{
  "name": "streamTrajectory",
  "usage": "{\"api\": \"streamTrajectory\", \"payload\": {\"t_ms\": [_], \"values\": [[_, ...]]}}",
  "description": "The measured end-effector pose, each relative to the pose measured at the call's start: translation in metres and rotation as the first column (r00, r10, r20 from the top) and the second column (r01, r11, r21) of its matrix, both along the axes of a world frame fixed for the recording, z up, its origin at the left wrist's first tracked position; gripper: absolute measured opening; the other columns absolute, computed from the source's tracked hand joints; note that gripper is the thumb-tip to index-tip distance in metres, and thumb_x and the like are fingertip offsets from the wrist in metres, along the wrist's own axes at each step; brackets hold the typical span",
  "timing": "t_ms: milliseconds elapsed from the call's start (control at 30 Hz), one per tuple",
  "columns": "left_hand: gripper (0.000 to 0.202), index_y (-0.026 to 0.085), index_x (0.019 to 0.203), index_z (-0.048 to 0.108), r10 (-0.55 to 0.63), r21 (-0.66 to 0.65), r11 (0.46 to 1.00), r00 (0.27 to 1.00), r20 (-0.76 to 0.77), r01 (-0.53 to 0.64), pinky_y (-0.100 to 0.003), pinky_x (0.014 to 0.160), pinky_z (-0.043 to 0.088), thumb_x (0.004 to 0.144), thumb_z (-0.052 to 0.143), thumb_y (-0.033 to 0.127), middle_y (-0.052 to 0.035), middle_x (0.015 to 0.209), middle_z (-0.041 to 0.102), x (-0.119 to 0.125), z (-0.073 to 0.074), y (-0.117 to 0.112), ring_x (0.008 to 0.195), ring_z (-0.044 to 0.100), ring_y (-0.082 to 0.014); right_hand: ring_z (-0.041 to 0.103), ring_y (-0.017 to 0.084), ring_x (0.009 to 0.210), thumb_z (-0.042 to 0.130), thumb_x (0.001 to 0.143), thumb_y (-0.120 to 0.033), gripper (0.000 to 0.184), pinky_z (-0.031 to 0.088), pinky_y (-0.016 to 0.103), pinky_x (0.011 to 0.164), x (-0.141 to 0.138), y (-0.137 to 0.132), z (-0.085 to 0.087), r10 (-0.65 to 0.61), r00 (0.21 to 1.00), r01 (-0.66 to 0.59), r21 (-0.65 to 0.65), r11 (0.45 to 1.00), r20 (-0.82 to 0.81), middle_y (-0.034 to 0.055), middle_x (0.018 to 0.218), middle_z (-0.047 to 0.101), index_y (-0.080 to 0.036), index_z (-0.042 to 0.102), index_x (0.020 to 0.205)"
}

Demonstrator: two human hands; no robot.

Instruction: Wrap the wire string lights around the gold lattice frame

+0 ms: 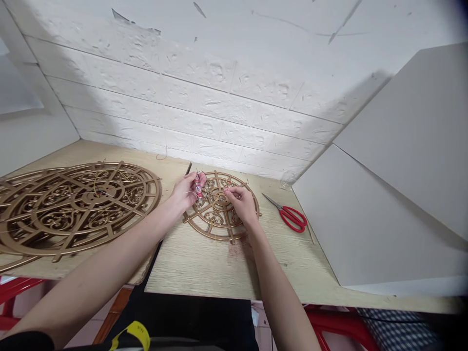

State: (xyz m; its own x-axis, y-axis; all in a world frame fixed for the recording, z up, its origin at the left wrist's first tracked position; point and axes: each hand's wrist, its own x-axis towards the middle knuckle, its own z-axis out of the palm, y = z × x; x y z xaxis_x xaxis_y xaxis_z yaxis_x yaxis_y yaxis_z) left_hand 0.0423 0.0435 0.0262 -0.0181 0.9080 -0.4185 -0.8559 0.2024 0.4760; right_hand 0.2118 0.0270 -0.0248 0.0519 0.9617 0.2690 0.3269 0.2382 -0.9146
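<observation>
My left hand [187,191] is closed around a slim, red-patterned tube [198,187], which it holds upright over the left side of a small gold openwork disc [205,231]. Thin wires stick out around the tube and the fingers. Near the disc's centre, my right hand [241,201] is pinched closed; what lies between its fingertips is too small to make out. A thin yellow strand [212,222] crosses the disc, which rests flat on the wooden table under both hands.
To the left, several larger gold openwork discs [106,214] lie overlapping on an adjoining wooden tabletop [171,170]. Red-handled scissors [292,218] rest right of the small disc. White panels [329,195] stand at the right, and a white brick-patterned wall [204,112] rises behind.
</observation>
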Motion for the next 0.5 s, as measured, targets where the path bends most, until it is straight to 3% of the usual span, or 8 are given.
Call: {"api": "streamTrajectory", "payload": {"t_ms": [133, 300, 400, 500], "values": [[0.016, 0.012, 0.082, 0.056, 0.014, -0.002, 1.000, 1.000, 0.007, -0.014, -0.016, 0.056, 0.053, 0.091, 0.047, 0.003, -0.0026, 0.064, 0.061, 0.000, 0.000, 0.001, 0.053, 0.061, -0.0086, 0.068, 0.019, 0.079, 0.068, 0.075, -0.040, 0.022, 0.054, 0.032, 0.076, -0.006, -0.006, 0.006, 0.140, 0.978, -0.140, 0.007, 0.990, -0.157, 0.0044, 0.087, 0.074, -0.019, 0.070, 0.081], [0.017, 0.011, 0.078, 0.055, 0.020, 0.005, 1.000, 1.000, -0.004, -0.020, -0.016, 0.057, 0.053, 0.091, 0.048, 0.003, -0.0043, 0.066, 0.062, -0.001, -0.001, 0.002, 0.055, 0.062, -0.0091, 0.066, 0.017, 0.076, 0.073, 0.072, -0.044, 0.027, 0.053, 0.029, 0.070, -0.010, -0.013, 0.013, 0.281, 0.938, -0.288, -0.005, 0.958, -0.202, 0.0035, 0.086, 0.073, -0.020, 0.072, 0.085], [0.017, 0.011, 0.077, 0.056, 0.019, 0.008, 1.000, 1.000, 0.000, -0.019, -0.017, 0.057, 0.053, 0.090, 0.048, 0.003, -0.0050, 0.067, 0.062, -0.001, -0.002, 0.002, 0.055, 0.062, -0.0093, 0.066, 0.019, 0.080, 0.072, 0.074, -0.042, 0.024, 0.052, 0.030, 0.072, -0.011, -0.013, 0.012, 0.307, 0.934, -0.312, 0.000, 0.950, -0.182, 0.0043, 0.086, 0.073, -0.020, 0.073, 0.084], [0.018, 0.011, 0.076, 0.055, 0.032, 0.001, 0.999, 0.999, 0.005, -0.032, -0.017, 0.058, 0.054, 0.091, 0.048, 0.003, -0.0047, 0.066, 0.062, -0.001, -0.003, 0.003, 0.055, 0.062, -0.0095, 0.063, 0.017, 0.074, 0.068, 0.078, -0.035, 0.020, 0.051, 0.030, 0.069, -0.009, -0.011, 0.010, 0.225, 0.974, -0.220, 0.106, 0.970, -0.036, 0.0057, 0.092, 0.072, -0.020, 0.072, 0.090]]}}
